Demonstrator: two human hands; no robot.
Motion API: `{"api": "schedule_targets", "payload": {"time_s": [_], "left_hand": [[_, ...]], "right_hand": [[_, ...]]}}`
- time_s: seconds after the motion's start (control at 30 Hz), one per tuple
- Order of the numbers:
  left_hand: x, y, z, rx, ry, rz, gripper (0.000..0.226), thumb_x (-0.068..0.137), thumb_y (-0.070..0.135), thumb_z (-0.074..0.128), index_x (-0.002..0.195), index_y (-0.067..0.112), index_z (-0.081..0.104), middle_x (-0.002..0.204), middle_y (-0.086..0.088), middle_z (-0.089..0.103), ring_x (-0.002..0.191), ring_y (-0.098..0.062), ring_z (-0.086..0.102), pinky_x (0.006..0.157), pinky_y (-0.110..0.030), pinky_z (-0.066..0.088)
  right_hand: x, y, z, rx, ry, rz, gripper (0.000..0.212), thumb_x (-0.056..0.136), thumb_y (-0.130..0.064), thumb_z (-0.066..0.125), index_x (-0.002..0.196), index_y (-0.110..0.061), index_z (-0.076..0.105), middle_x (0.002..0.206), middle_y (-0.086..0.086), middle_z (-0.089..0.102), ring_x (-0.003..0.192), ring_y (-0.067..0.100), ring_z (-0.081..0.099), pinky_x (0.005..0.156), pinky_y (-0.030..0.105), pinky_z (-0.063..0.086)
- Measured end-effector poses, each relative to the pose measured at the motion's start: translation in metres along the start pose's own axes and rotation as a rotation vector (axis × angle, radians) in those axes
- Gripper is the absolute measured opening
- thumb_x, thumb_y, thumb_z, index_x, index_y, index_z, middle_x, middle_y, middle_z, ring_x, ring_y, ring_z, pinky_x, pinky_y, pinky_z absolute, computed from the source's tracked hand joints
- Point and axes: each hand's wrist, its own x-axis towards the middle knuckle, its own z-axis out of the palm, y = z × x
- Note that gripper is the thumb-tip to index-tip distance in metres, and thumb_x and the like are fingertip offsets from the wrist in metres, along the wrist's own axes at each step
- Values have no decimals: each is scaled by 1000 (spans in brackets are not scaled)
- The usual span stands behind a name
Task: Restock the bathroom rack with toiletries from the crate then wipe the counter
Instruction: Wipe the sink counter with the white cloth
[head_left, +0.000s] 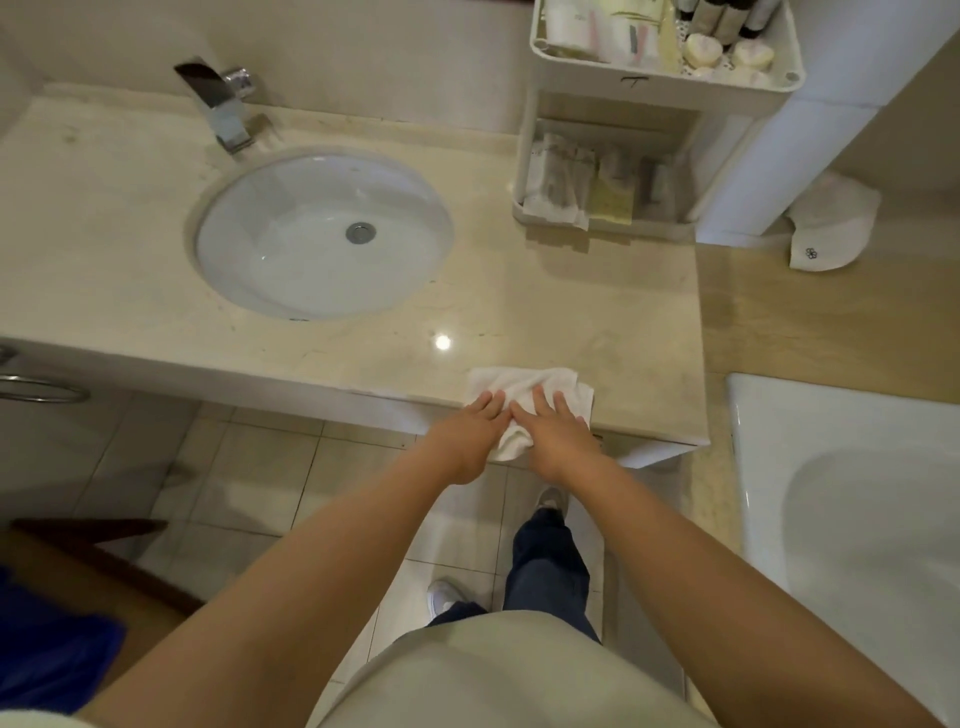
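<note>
A white cloth (524, 384) lies on the front edge of the beige marble counter (597, 322), partly hanging over it. My left hand (470, 431) and my right hand (556, 431) press flat on the cloth side by side, fingers straight. At the back right of the counter stands the white two-tier rack (665, 83). Its top tier holds dark bottles (727, 21), round soaps (704, 49) and packets. The lower tier holds wrapped packets (558, 182). The crate is not clearly in view.
An oval sink (322, 234) with a chrome tap (221, 98) takes the counter's left half. A white bathtub (852, 519) is at right, a white slipper (826, 228) on the ledge behind it. A blue object (47, 649) sits at bottom left. A towel rail (36, 384) is at left.
</note>
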Motion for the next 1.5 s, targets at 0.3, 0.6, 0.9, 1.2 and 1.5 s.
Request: {"api": "schedule_targets", "payload": {"time_s": [0.3,0.6,0.9,1.2,1.5], "left_hand": [[4,-16,-1,16,72,-49,80,92,-1,46,154,10,-3,162,-7,-9,149,-21,-5,110,-32,33],[36,-54,-41,-37,44,-112,82,90,-3,44,154,14,-4,162,-3,-11,149,-17,-7,99,-33,43],[98,-94,-89,-94,82,-143,77,92,-2,39,154,14,-2,162,-3,-11,149,-17,-7,99,-33,43],[156,-130,-146,-82,61,-189,76,93,-1,40,154,15,-1,162,-1,-12,149,-16,-8,101,-33,41],[173,-141,-169,-38,35,-220,74,96,4,46,155,17,3,162,1,-9,149,-13,-5,86,-26,42]], "right_hand": [[20,-10,-9,-87,55,-27,77,94,-13,48,154,-32,4,162,2,-13,149,29,-8,119,47,12],[72,-19,-54,-83,17,-74,79,93,-14,49,154,-34,3,162,1,-14,149,27,-11,119,45,9],[141,-14,-120,-110,-21,-82,79,95,-9,44,154,-34,-2,161,-2,-19,149,25,-13,120,44,6],[212,-3,-172,-109,19,-134,83,92,-6,45,154,-31,-3,161,-1,-19,148,26,-16,121,45,3],[236,-1,-168,-111,94,-135,91,87,-2,45,153,-29,-12,159,0,-26,146,24,-23,118,42,-10]]}}
